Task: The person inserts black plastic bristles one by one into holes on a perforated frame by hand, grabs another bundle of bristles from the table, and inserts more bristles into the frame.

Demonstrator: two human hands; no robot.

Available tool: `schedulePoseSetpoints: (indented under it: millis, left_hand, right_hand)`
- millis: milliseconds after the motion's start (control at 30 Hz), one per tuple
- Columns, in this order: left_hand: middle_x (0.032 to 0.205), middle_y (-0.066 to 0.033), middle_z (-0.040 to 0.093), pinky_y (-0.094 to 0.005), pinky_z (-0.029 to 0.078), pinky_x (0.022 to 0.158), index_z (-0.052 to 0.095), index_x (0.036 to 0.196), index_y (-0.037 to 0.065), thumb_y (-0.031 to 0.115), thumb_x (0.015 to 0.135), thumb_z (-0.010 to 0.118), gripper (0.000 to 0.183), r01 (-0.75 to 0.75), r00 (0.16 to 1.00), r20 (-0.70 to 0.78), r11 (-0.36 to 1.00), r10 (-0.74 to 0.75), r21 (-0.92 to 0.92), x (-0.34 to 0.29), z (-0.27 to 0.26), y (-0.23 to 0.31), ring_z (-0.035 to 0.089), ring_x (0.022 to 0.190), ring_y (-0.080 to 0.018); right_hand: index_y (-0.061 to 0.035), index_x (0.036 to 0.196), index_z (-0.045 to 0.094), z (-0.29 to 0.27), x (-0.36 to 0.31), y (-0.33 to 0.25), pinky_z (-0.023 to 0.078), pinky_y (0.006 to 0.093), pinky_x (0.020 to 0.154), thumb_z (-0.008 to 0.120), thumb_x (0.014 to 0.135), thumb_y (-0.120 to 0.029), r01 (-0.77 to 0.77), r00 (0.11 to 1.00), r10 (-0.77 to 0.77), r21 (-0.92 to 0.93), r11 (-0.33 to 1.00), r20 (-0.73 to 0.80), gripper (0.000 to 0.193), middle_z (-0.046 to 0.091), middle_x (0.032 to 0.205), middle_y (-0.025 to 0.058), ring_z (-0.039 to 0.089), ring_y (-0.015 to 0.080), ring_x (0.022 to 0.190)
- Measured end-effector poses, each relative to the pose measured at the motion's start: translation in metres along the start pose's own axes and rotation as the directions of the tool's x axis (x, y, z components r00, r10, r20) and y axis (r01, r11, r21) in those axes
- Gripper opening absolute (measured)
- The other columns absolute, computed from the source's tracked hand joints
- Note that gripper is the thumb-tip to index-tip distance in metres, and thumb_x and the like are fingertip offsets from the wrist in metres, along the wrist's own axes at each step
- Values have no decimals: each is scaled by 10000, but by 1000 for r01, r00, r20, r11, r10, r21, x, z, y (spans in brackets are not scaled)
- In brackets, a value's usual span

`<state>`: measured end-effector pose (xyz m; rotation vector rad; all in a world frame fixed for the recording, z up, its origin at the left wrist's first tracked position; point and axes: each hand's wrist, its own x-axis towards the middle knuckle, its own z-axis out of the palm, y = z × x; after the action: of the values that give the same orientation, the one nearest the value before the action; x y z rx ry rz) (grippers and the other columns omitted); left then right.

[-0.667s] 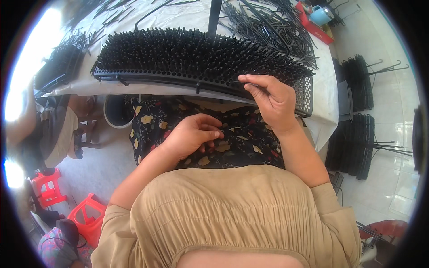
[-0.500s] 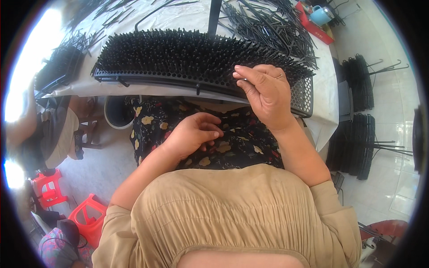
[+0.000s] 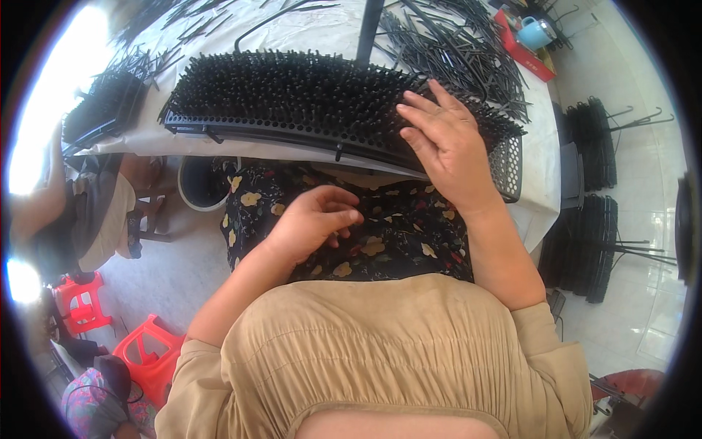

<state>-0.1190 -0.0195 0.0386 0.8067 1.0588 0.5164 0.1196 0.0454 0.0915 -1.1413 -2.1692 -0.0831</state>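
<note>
Where bristly pegs (image 3: 292,91) stop, a perforated panel (image 3: 506,172) shows.

1. Between the left hand (image 3: 314,223) and the perforated tray (image 3: 256,129), the space over the floral cloth (image 3: 340,269) is open.
2. Dense black prongs (image 3: 278,84) block most of the tray; the right hand (image 3: 450,146) covers its right part.
3. Beyond, a dark bar (image 3: 370,33) and piled strips (image 3: 446,47) obstruct.
4. Bare table (image 3: 542,146) lies right of the tray.
</note>
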Motion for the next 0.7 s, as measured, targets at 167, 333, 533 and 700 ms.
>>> schedulePoseSetpoints:
  millis: [167,333,533,700]
  left_hand:
    - [771,-50,681,-213,443,517,673,981,5,138,915,691,149,-535,599,-620,829,507,161,-8,-89,22,588,589,-87]
    - [866,-131,700,-383,515,796,704,989,17,336,860,718,344,111,7,-670,665,743,738,-21,-266,59,669,848,-302]
    - [1349,-222,547,-423,407,1073,624,1247,37,562,779,726,710,452,329,-608,445,723,773,37,-302,111,516,1257,-379]
    - [1386,-224,534,-431,433,1059,617,1271,30,508,848,652,640,602,519,-706,381,482,702,73,-300,136,513,1297,-347]
  right_hand:
    - [-35,1040,712,-32,-7,7,457,411,1000,741,822,-32,-130,988,127,-28,991,-87,221,715,1090,111,610,345,1178]
    - [9,1011,681,-56,-23,18,454,366,1006,664,868,57,-236,960,231,-13,972,-160,152,700,1087,121,617,292,1155]
    - [14,1033,656,-64,-37,28,420,368,1047,628,920,-6,-297,952,295,-5,955,-82,118,659,1212,133,594,272,1182]
    - [18,996,657,-64,-35,25,446,351,1005,632,913,-7,-332,941,329,-30,943,-82,90,673,1163,136,617,268,1129]
